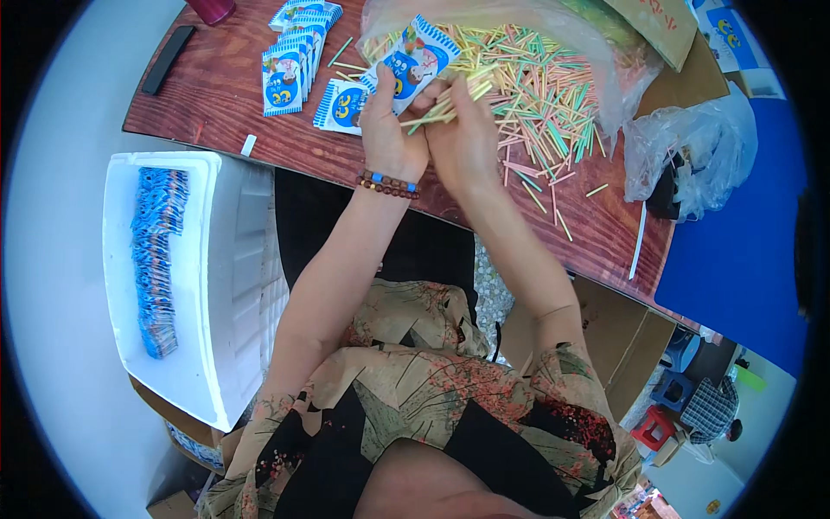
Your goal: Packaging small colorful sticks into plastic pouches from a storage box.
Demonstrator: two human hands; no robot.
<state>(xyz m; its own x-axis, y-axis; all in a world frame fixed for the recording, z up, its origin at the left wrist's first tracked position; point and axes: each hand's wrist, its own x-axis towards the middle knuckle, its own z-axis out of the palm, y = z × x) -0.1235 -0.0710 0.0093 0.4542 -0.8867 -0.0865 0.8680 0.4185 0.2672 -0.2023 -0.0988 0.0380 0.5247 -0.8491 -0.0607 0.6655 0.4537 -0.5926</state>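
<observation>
My left hand [389,130], with beaded bracelets at the wrist, grips a blue and white packet [418,62] between thumb and fingers. Close beside it, my right hand [465,134] pinches several pale yellow and green thin sticks [445,111]. The two hands touch at their heels above the table's front edge. Another blue and white packet [337,105] lies flat just left of my left hand. Beyond my hands spreads a big heap of thin pink, yellow and green sticks [545,95], partly on a clear plastic bag [618,73].
A row of overlapping packets [294,65] lies at the table's back left, beside a black bar-shaped object [168,60]. Left of the table stands a white foam box [212,259] with a long row of packed packets. A crumpled plastic bag [705,143] sits at the table's right end.
</observation>
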